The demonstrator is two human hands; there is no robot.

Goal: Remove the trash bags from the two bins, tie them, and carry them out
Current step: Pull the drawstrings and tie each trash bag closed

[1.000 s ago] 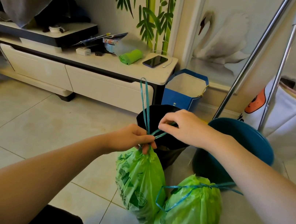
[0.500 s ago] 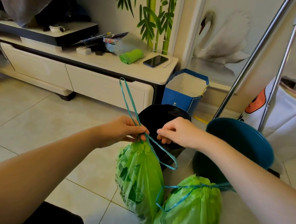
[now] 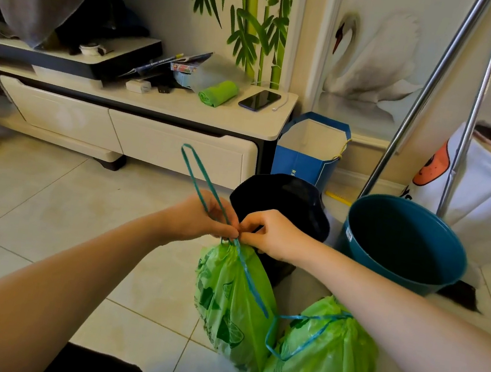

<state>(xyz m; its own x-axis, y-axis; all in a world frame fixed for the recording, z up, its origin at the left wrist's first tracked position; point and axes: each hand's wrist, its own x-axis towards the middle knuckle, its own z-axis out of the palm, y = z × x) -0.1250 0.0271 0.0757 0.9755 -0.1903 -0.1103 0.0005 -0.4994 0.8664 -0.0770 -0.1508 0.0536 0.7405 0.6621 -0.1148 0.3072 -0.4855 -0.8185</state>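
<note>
Two green trash bags are present. The first bag hangs above the tiled floor, held at its gathered neck by both hands. The left hand pinches the teal drawstring at the neck; one loop stands upward over it. The right hand pinches the string at the same point, fingertips touching the left hand's. A second loop trails down the bag's front. The second bag rests on the floor just beside the first, neck closed, string loose.

Two bins stand behind them: one black bin and one teal bin, both without liners.

Compared with 0.5 s ago, the hands have closed together and the lower loop lies flatter against the bag.

The teal bin's label is unreadable.
</note>
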